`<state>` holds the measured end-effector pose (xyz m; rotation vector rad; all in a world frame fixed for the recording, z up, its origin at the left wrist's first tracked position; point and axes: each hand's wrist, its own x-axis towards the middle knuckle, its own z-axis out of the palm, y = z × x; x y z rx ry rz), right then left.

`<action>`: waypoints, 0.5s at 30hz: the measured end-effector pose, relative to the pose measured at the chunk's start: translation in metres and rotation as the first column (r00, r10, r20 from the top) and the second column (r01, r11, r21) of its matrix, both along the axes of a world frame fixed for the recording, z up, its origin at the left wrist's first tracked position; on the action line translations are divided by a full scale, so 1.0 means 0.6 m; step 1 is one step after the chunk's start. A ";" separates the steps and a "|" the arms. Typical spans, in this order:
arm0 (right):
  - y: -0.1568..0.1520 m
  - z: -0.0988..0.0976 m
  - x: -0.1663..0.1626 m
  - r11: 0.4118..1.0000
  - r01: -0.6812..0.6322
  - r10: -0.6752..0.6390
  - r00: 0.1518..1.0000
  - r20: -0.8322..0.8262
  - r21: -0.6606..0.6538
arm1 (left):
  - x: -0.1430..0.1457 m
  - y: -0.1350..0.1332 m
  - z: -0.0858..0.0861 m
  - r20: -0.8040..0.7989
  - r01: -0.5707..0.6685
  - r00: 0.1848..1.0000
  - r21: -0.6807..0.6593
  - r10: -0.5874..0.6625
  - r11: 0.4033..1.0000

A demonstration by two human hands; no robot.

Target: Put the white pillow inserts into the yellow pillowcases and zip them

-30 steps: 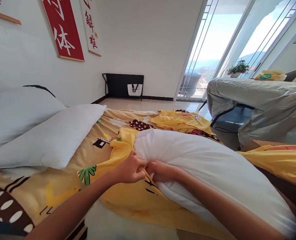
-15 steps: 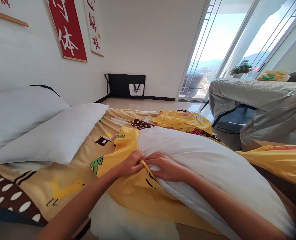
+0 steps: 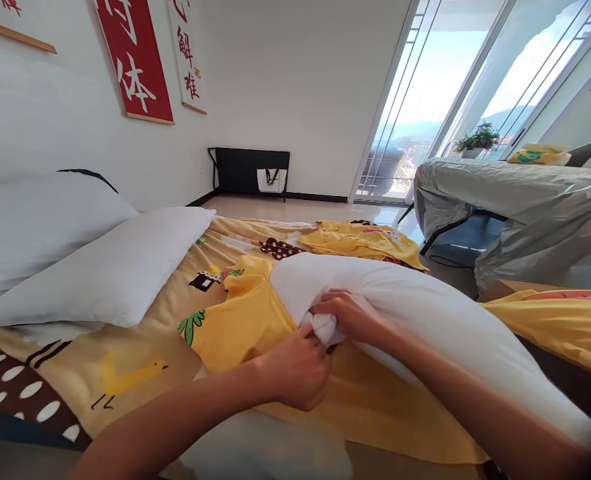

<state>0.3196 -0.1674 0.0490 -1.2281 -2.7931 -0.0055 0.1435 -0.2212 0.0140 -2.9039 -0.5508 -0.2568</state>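
A long white pillow (image 3: pixel 415 313) lies across the bed in front of me, partly inside a yellow patterned pillowcase (image 3: pixel 255 320). My right hand (image 3: pixel 350 315) is closed on a bunched corner of the white pillow at the pillowcase's edge. Just below it, my left hand (image 3: pixel 298 373) is closed on the yellow pillowcase fabric, knuckles up. The two hands nearly touch.
Two bare white pillows (image 3: pixel 105 267) lie at the left on a cartoon-printed bedsheet (image 3: pixel 125 363). More yellow bedding (image 3: pixel 365 243) is heaped behind. A grey covered piece of furniture (image 3: pixel 515 207) stands at the right, by glass sliding doors (image 3: pixel 425 100). A black rack (image 3: pixel 250 170) stands against the far wall.
My left hand has dropped lower and to the right along the pillowcase. My right hand has lifted and bunched up the pillow's corner.
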 end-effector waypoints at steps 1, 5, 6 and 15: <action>0.016 0.016 -0.005 0.998 0.012 -0.015 0.998 -0.068 -0.054 | 0.017 -0.006 0.005 0.025 -0.030 0.999 0.006 0.030 1.000; 0.037 0.000 -0.006 0.956 -0.049 -0.057 0.935 -0.350 -0.288 | 0.052 0.002 0.031 0.158 -0.177 0.969 -0.098 0.191 0.979; 0.033 -0.019 -0.001 0.929 -0.097 -0.047 0.926 -0.374 -0.358 | 0.052 0.010 0.036 0.161 -0.189 0.964 -0.139 0.210 0.972; 0.011 -0.055 0.008 0.851 -0.243 -0.001 0.886 -0.465 -0.465 | 0.042 0.036 0.039 0.252 -0.003 0.966 -0.230 0.063 0.973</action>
